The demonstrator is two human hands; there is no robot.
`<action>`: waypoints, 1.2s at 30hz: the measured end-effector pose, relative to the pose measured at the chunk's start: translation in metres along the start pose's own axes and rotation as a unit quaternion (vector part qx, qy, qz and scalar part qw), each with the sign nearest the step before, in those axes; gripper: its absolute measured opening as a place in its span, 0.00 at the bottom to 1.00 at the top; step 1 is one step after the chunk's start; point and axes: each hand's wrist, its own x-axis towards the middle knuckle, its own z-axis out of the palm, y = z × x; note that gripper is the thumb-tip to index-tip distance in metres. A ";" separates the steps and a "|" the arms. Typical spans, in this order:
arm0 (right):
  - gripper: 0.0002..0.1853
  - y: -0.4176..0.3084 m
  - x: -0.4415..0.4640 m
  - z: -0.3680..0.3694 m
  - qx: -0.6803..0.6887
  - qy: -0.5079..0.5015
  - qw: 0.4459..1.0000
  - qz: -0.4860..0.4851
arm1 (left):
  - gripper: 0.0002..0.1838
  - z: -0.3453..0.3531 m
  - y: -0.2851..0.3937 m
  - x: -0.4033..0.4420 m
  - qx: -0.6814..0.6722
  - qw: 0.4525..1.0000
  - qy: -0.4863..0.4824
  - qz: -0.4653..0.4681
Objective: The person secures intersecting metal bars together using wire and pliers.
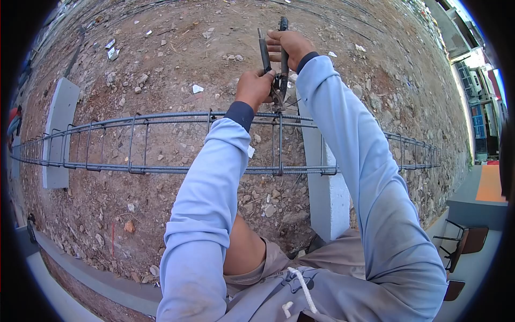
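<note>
Above the top rods of a steel cage point(155, 116), a worker's left hand point(254, 88) grips one handle of seemingly stiff, hefty pincers point(284, 75), best held there, while the right hand point(294, 47) loosely wraps the other.

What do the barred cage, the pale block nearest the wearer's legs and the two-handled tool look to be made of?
Barred cage: steel, most likely, dull grey; thin ribbed bars with hoops around them.
Pale block: probably concrete, matte grey, with flat faces and straight edges; painted masonry is possible.
Tool: probably metal, with dark handles whose covering I can't identify.
</note>
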 end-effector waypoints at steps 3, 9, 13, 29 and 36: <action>0.16 -0.002 0.000 0.004 0.038 -0.074 0.996 0.010 | 0.17 -0.003 -0.003 0.001 -0.019 1.000 -0.002 0.002; 0.15 -0.010 -0.002 -0.003 0.140 -0.175 0.974 0.024 | 0.20 -0.006 0.002 -0.003 0.014 0.999 -0.030 0.019; 0.11 -0.008 0.010 0.000 0.101 -0.121 0.987 0.014 | 0.20 -0.005 0.018 -0.010 0.072 0.992 -0.099 0.024; 0.28 -0.020 0.006 0.035 -0.376 0.140 0.912 -0.088 | 0.48 -0.008 0.026 -0.022 0.262 0.943 -0.182 0.097; 0.33 -0.023 -0.004 0.038 -0.396 0.177 0.895 -0.106 | 0.60 0.016 -0.020 -0.030 0.341 0.875 -0.038 0.341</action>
